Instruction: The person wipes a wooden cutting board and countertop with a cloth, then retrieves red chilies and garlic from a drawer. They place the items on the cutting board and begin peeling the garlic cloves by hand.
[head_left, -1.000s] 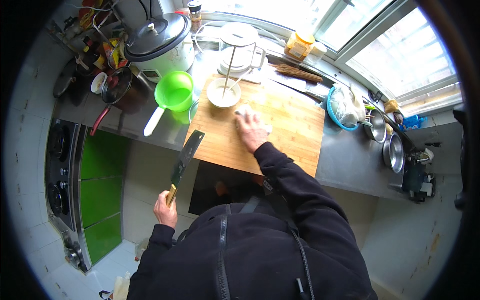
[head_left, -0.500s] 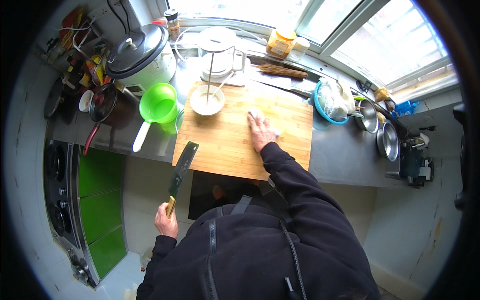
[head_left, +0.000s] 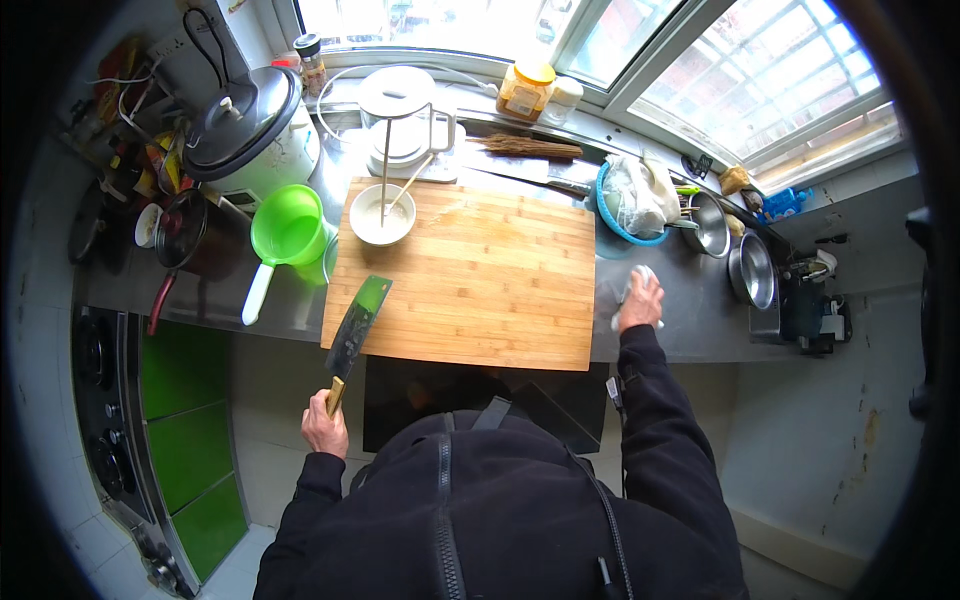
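My left hand (head_left: pixel 325 428) grips the wooden handle of a cleaver (head_left: pixel 357 326), its dark blade pointing up over the left front edge of the wooden cutting board (head_left: pixel 480 280). To the right of the board, my right hand (head_left: pixel 643 303) presses a crumpled white cloth (head_left: pixel 620 320) against the steel countertop; the cloth is partly hidden under the fingers, and could be paper. A white bowl (head_left: pixel 381 228) stands on the board's far left corner. It holds a pale substance, and two thin sticks (head_left: pixel 408 183) rise from it.
Left of the board are a green dipper (head_left: pixel 288 228), a lidded pot (head_left: pixel 185 235) and a large cooker (head_left: pixel 250 130). A blue basket (head_left: pixel 632 237) with plastic bags and metal bowls (head_left: pixel 752 272) line the right side. Behind the board are a white scale (head_left: pixel 405 165) and a brush (head_left: pixel 530 147).
My right hand has moved right with the white cloth, off the cutting board and onto the steel counter. The cleaver stays in my left hand, nearly in place. The view has shifted slightly.
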